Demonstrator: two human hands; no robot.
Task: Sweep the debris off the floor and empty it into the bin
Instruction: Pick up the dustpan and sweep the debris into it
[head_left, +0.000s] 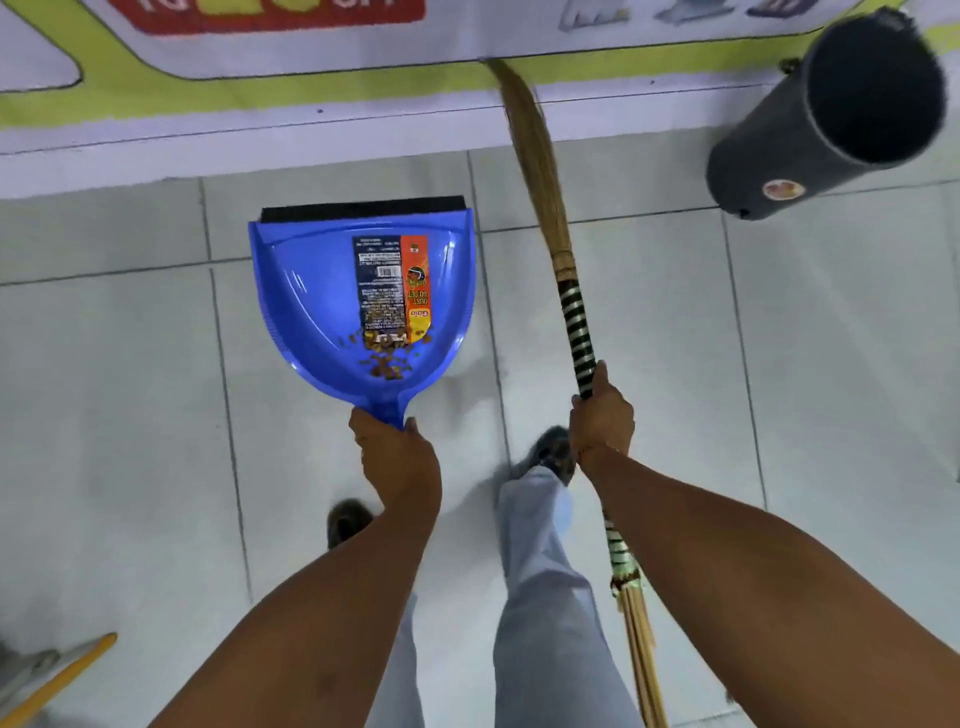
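Debris is already sitting in the blue dustpan, piled near the handle end, so I'd say sweeping's done and emptying is up next. Bin stands off at 1 o'clock, well apart from the pan, so my next move would be carrying it over level and tipping it in. Left hand is wrapped around the pan handle, arm stretched forward. Right hand is fisted on the broom, bristles pointing to 12.

Blue dustpan; black-and-pale striped broom handle; dark bin.
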